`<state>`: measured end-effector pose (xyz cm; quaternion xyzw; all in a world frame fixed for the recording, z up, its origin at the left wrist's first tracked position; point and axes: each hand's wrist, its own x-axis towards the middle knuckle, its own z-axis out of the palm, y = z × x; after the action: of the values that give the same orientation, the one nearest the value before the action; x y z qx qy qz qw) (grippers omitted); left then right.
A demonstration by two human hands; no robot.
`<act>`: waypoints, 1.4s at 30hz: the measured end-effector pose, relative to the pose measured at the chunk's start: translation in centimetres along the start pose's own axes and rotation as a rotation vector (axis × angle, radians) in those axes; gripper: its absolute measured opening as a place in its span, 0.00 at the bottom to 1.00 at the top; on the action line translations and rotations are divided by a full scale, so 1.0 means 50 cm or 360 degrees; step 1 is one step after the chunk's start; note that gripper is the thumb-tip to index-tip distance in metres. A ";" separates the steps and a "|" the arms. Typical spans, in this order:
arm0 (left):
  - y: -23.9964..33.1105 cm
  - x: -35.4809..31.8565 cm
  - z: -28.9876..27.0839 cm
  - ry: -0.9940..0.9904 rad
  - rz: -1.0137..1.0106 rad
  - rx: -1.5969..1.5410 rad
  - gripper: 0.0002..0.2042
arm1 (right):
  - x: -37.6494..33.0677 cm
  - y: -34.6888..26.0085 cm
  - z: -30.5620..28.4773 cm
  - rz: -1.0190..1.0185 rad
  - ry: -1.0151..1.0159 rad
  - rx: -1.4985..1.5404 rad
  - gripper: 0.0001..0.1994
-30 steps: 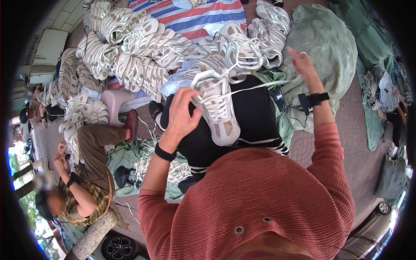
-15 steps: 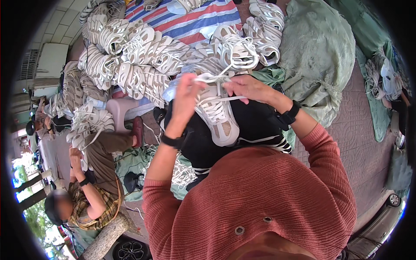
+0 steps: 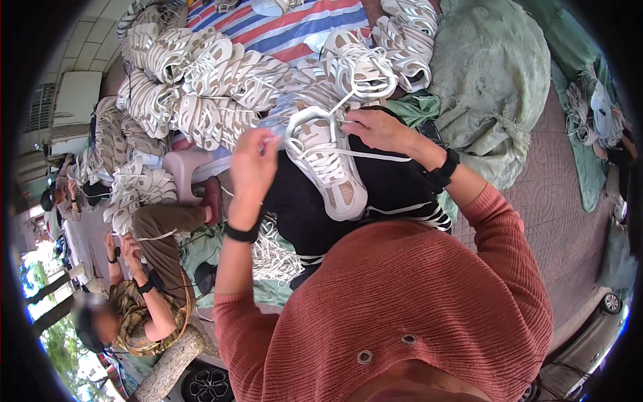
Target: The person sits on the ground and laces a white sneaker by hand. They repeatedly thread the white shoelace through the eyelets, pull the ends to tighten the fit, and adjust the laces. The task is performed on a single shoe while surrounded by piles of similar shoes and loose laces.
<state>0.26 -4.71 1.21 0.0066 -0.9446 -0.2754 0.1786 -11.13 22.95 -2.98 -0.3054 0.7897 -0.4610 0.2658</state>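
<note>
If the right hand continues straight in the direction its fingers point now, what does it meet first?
The right hand points toward the person's left, at the collar of the white shoe on the lap. It would probably meet the shoe's collar first, then the left hand just beyond, though depth is unclear.

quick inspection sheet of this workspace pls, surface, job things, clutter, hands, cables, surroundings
surface: the person's lap in black trousers, over a reddish patterned floor
job's things: white sneaker lying on the lap, a white lace running from it toward the right
clutter: heap of white sneakers on a striped sheet; loose white laces by the knee; pale green sacks
hands: left hand pinched at the sneaker's opening; right hand on the sneaker's collar, by the lace
cables: nothing seen
surroundings: co-worker seated lower left, pink plastic stool, a wheel at the right rim
</note>
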 end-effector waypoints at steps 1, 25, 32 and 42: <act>0.030 0.018 0.032 -0.0104 0.0106 -0.0137 0.06 | -0.001 0.000 0.006 -0.0081 0.0052 -0.0064 0.10; 0.103 0.053 0.119 -0.0598 0.0296 -0.0017 0.09 | -0.013 -0.004 0.037 -0.0579 0.0287 -0.0739 0.05; 0.089 0.044 0.129 -0.0553 0.0309 -0.0122 0.09 | -0.001 -0.001 0.034 -0.0374 0.0052 -0.0542 0.07; 0.089 0.043 0.130 -0.0485 0.0405 -0.0176 0.05 | 0.062 -0.019 -0.038 -0.0358 -0.0151 -0.0497 0.23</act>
<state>-3.60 2.18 -0.81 -0.1644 -0.9373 -0.2999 0.0671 -14.34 21.41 -1.72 -0.4506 0.7991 -0.3448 0.1988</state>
